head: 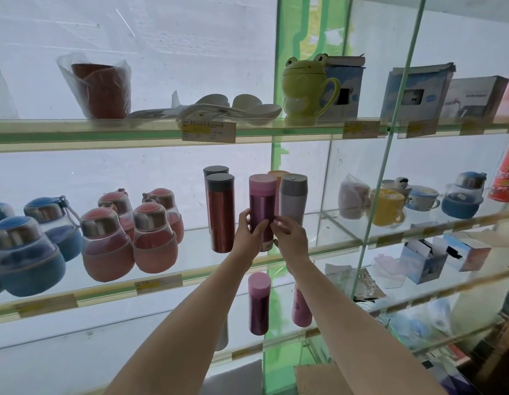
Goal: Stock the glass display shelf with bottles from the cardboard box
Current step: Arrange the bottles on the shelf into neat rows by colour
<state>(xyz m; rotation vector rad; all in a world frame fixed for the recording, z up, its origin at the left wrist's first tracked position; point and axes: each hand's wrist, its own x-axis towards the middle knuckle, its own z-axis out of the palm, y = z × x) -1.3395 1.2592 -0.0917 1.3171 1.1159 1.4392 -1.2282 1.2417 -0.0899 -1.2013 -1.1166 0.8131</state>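
A purple bottle with a pink cap (261, 203) stands upright on the middle glass shelf (202, 238). My left hand (247, 232) grips its lower body from the left. My right hand (290, 238) touches its right side with curled fingers. To its left stand two red bottles with dark caps (220, 212); a grey bottle (293, 201) is on its right, an orange-capped one partly hidden behind. One shelf down stand another purple bottle (259, 303) and a pink bottle (301, 306). A corner of the cardboard box (316, 377) shows at the bottom.
Round pink bottles (133, 235) and blue ones (25, 246) fill the shelf's left. Above sit a frog mug (304, 89), spoons, a wrapped red cup and boxes. A vertical glass divider (390, 155) splits off the right bay with mugs (387, 206) and cartons.
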